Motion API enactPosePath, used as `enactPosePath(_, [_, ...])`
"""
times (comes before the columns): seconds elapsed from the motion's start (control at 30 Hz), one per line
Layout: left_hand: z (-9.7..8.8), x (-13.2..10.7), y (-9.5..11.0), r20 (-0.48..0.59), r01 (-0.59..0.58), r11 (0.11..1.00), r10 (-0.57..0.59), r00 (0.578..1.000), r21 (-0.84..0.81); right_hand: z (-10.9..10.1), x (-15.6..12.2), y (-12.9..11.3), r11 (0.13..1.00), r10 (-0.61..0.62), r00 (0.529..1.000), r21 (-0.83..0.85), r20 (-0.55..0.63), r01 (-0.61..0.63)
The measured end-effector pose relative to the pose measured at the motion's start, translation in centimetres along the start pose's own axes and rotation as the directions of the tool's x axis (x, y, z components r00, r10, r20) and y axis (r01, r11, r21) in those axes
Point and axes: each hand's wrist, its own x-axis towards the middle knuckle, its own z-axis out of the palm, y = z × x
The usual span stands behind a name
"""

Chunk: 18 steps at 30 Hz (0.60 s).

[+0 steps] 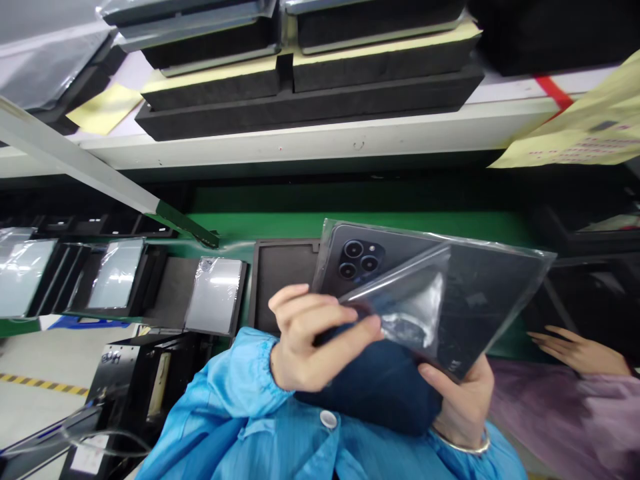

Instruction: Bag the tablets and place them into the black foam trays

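A dark tablet (pixel 490 293) with a cluster of round camera lenses lies tilted before my chest, back side up, inside clear plastic. A folded flap of the clear plastic film (pixel 415 307) crosses its back and catches the light. My left hand (pixel 315 340) has its fingers curled at the flap's lower left, with a fingertip and thumb pinching the film. Gripping the tablet's lower right edge is my right hand (pixel 463 400), thumb on top and the other fingers mostly hidden underneath. Below the tablet hangs a dark blue shape (pixel 370 387) whose kind I cannot make out.
A black foam tray (pixel 285 260) lies behind my left hand on the green bench. Wrapped tablets (pixel 213 293) stand in trays leftward. Overhead runs a shelf (pixel 320 143) with stacked foam trays. A white post (pixel 85 160) slants down left. Another person's hand (pixel 583 350) is at right.
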Motion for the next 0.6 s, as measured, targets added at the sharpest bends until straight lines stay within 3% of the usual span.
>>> enactPosePath(0.03, [-0.3, 0.5, -0.6, 0.032, 0.093, 0.993, -0.091, 0.995, -0.071, 0.1, 0.1, 0.0, 0.999, -0.042, 0.999, -0.010, -0.003, 0.042])
enactPosePath(0.07, [-0.5, 0.6, -1.3, 0.142, 0.240, 0.955, -0.217, 0.966, -0.174, 0.2, 0.2, 0.0, 0.995, -0.099, 0.995, -0.024, 0.004, 0.099])
enactPosePath(0.13, [-0.6, 0.0, -3.1, 0.422, 0.565, 0.737, -0.408, 0.810, -0.371, 0.5, 0.6, -0.2, 0.973, -0.221, 0.972, -0.055, 0.080, 0.225])
enactPosePath(0.17, [-0.3, -0.6, -4.0, 0.527, 0.673, 0.602, -0.438, 0.729, -0.431, 0.6, 0.9, -0.4, 0.958, -0.265, 0.953, -0.073, 0.144, 0.277])
enactPosePath(0.2, [0.0, -1.3, -4.8, 0.591, 0.733, 0.497, -0.442, 0.675, -0.465, 0.9, 1.4, -0.7, 0.945, -0.292, 0.934, -0.092, 0.207, 0.315])
enactPosePath(0.23, [0.5, -2.1, -5.4, 0.607, 0.750, 0.424, -0.441, 0.661, -0.508, 1.2, 1.9, -1.1, 0.935, -0.300, 0.918, -0.110, 0.260, 0.337])
enactPosePath(0.27, [1.0, -2.7, -5.9, 0.598, 0.739, 0.367, -0.434, 0.673, -0.565, 1.6, 2.4, -1.5, 0.929, -0.308, 0.897, -0.101, 0.317, 0.355])
enactPosePath(0.37, [2.2, -3.7, -6.3, 0.513, 0.607, 0.208, -0.370, 0.775, -0.767, 3.0, 4.1, -2.5, 0.912, -0.381, 0.794, 0.051, 0.474, 0.407])
enactPosePath(0.43, [2.4, -3.8, -6.2, 0.469, 0.538, 0.138, -0.345, 0.813, -0.831, 3.7, 4.8, -2.5, 0.900, -0.425, 0.739, 0.160, 0.523, 0.405])
enactPosePath(0.6, [1.9, -4.2, -6.1, 0.453, 0.546, 0.198, -0.372, 0.810, -0.814, 4.2, 4.8, -1.0, 0.915, -0.403, 0.755, 0.195, 0.517, 0.354])
